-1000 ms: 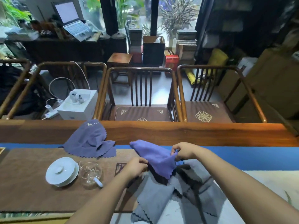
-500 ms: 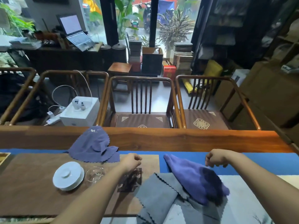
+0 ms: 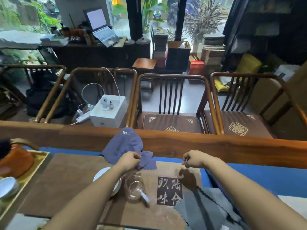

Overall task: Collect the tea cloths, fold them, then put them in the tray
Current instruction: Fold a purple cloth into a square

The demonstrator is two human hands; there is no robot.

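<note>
A blue-purple tea cloth (image 3: 123,144) with a scalloped edge lies crumpled at the far edge of the brown mat (image 3: 71,180), partly on the wooden table rim. My left hand (image 3: 131,161) is closed on its near corner. Just right of it, my right hand (image 3: 192,159) hovers over the mat as a fist with nothing visible in it. Grey tea cloths (image 3: 206,211) lie spread at the lower right, partly under my right forearm. A light wooden tray (image 3: 35,168) sits at the left edge.
An orange teapot (image 3: 15,161) and a white dish (image 3: 7,186) stand in the tray. A white lid (image 3: 101,175) and a glass cup (image 3: 134,189) sit under my left forearm. Wooden chairs (image 3: 171,100) line the far side of the table.
My left hand reached forward and closed on the blue-purple cloth. My right hand moved left, away from the purple cloth it dropped on the grey ones. The view swung left, showing the tray.
</note>
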